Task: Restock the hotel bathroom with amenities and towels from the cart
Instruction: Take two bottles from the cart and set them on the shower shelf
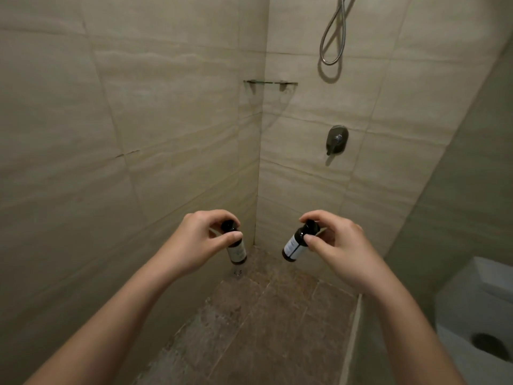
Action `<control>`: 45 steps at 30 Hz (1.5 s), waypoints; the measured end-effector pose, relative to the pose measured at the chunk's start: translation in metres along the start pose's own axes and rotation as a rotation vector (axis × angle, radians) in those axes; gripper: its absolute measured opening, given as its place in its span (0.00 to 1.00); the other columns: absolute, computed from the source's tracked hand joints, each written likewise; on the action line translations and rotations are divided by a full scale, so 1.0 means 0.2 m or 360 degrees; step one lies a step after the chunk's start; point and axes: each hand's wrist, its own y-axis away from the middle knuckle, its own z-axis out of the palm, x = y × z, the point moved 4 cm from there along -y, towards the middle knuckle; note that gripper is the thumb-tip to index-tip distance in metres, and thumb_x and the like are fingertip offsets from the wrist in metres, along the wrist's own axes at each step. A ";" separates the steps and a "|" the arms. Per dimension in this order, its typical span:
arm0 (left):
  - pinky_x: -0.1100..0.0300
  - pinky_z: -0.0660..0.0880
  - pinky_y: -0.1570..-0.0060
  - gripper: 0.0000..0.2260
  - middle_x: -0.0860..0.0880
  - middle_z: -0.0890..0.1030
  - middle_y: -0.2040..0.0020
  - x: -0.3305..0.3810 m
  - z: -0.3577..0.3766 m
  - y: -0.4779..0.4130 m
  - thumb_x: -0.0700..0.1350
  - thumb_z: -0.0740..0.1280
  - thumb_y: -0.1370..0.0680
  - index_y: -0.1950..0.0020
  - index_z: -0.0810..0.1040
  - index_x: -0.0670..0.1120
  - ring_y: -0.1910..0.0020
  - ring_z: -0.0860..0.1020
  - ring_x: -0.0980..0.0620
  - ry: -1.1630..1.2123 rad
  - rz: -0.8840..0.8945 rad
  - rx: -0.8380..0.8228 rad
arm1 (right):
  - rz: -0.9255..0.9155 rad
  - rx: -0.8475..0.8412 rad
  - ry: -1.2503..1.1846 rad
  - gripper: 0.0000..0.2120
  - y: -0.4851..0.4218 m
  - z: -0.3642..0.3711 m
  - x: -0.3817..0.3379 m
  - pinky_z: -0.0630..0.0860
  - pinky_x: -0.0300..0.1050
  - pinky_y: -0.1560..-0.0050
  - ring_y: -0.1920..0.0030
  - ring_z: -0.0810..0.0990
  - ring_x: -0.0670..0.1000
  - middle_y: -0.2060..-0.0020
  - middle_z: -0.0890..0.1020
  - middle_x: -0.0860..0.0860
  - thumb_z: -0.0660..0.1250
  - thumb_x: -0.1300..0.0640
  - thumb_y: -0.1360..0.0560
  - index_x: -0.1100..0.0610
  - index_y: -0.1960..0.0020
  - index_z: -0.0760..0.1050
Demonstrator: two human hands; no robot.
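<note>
Head view:
- Left hand (200, 243): at 9 o'clock of the shower corner; fingers (233, 237) narrowed to a pinch about the neck of one bottle.
- Left bottle (238, 252): small, dark, black-capped, pale label; hung below the pinch, long axis near upright, cap at 12 o'clock, base drifting toward 5 o'clock.
- Right hand (338, 245): at 3 o'clock of the corner, level with the left; fingers (313, 240) pinching a second bottle at its cap.
- Right bottle (293, 247): same kind, white label showing; tilted, cap toward 1 o'clock, base toward 7 o'clock.
- The two bottles: apart, both held in air over the shower floor (277, 315).
- Corner shelf (270, 83): glass, on metal brackets, nothing seen on it; at 12 o'clock from both hands, well above them.
- Judged destination: that shelf; it sat about midway between the hands, neither plainly nearer, so either bottle needs a lift straight up toward 12 o'clock, the right one righted first.
- Mixer valve (336, 139): on the wall at 1 o'clock; shower hose (331, 40) above it.
- Toilet (477, 315): at 4 o'clock, part in view.
</note>
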 end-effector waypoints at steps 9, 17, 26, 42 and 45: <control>0.66 0.75 0.55 0.03 0.58 0.81 0.58 -0.38 0.08 -1.11 0.47 0.70 0.27 0.54 0.80 0.52 0.55 0.78 0.65 0.0033 0.0245 -0.0158 | -0.0032 0.0029 0.0125 0.15 -1.02 -0.01 0.27 0.75 0.38 0.58 0.62 0.79 0.46 0.57 0.79 0.40 0.68 0.60 0.26 0.39 0.52 0.72; 0.66 0.75 0.57 0.03 0.56 0.82 0.59 -0.65 -0.01 -2.03 0.46 0.70 0.27 0.55 0.81 0.48 0.55 0.78 0.63 0.0010 0.0334 -0.0099 | -0.0012 0.0096 0.0151 0.12 -1.87 -0.08 0.43 0.78 0.45 0.54 0.60 0.81 0.46 0.57 0.79 0.42 0.67 0.60 0.26 0.43 0.50 0.74; 0.72 0.72 0.61 0.02 0.56 0.82 0.61 -0.77 -0.11 -2.81 0.43 0.71 0.27 0.58 0.80 0.49 0.57 0.79 0.61 0.0015 0.0373 0.0118 | -0.0192 0.0109 0.0153 0.15 -2.71 -0.27 0.59 0.77 0.41 0.56 0.62 0.81 0.42 0.56 0.80 0.42 0.67 0.62 0.26 0.41 0.52 0.73; 0.69 0.74 0.59 0.03 0.50 0.83 0.58 -0.85 -0.12 -4.13 0.41 0.68 0.25 0.53 0.81 0.44 0.57 0.80 0.57 -0.0147 0.0267 0.0461 | -0.0658 -0.0136 0.0291 0.10 -4.34 -0.62 0.86 0.76 0.41 0.58 0.60 0.82 0.48 0.53 0.80 0.47 0.65 0.60 0.24 0.48 0.47 0.75; 0.69 0.75 0.56 0.05 0.52 0.82 0.55 -0.89 -0.12 -4.31 0.43 0.67 0.24 0.50 0.81 0.46 0.55 0.80 0.58 -0.0177 0.0179 0.0407 | -0.0688 -0.0225 0.0349 0.11 -4.53 -0.55 0.87 0.77 0.43 0.54 0.57 0.81 0.49 0.50 0.79 0.49 0.65 0.60 0.24 0.50 0.44 0.75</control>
